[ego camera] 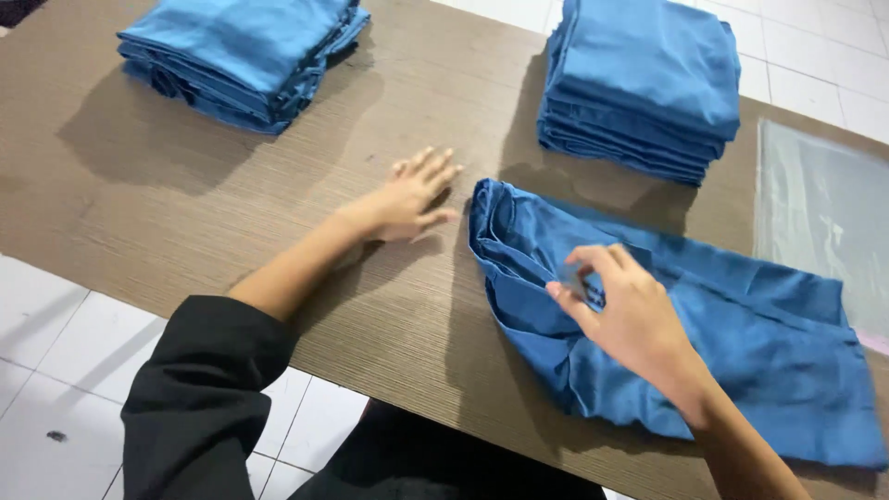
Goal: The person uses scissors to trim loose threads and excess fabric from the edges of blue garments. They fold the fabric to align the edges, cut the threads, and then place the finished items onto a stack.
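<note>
- Your right hand (622, 306) rests on the loose blue cloth (741, 343), thumb and fingers pinching a fold of it.
- That cloth lies crumpled on the wooden table (185, 213), near its front edge.
- Your left hand (407, 199) lies flat and open on the bare table, just beside the cloth, holding nothing.
- Two folded blue stacks (639, 83) (245, 56) sit farther back.
- A clear plastic bag (820, 213) lies at the right.

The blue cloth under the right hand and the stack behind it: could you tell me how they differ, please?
The blue cloth lies spread out, single and rumpled; the stack is neatly folded, many layers high. The right hand pinches the cloth; no hand touches the stack. Both are the same blue and rest on the wooden table.
</note>
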